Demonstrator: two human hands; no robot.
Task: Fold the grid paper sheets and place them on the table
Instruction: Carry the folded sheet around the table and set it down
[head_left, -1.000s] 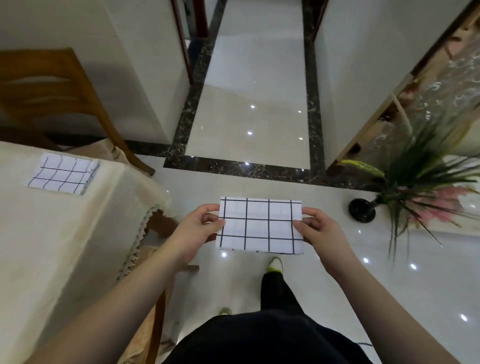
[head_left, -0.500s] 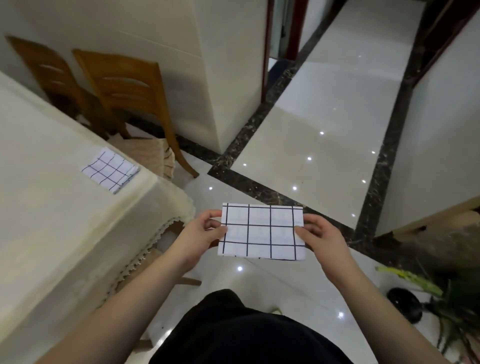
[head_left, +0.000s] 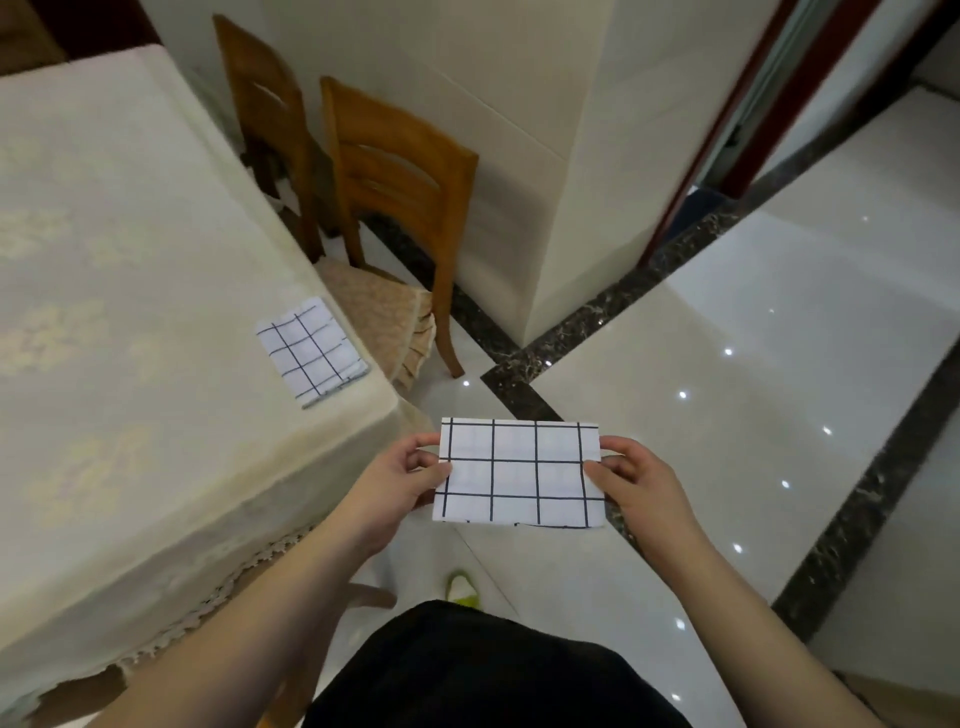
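Both hands, left hand (head_left: 402, 480) and right hand (head_left: 641, 486), pinch the folded grid sheet (head_left: 519, 473) by its ends; next, probably carry it to the table (head_left: 130, 312) beside the folded one (head_left: 310, 351).

The bench (head_left: 130, 291), under a cream cloth, is bare over most of its top; only a folded grid sheet (head_left: 310, 351) lies flat near its right edge, just short of the near corner. Two wooden chairs (head_left: 400, 171) stand against that right edge beyond the corner, their backs rising above the bench top and closing off a reach from that side. Between the bench corner and the left hand (head_left: 400, 480), which with the right hand (head_left: 636, 480) holds a folded sheet (head_left: 519, 473) level over the tiled floor (head_left: 727, 322), the air is open. A white wall corner (head_left: 571, 182) stands well behind.
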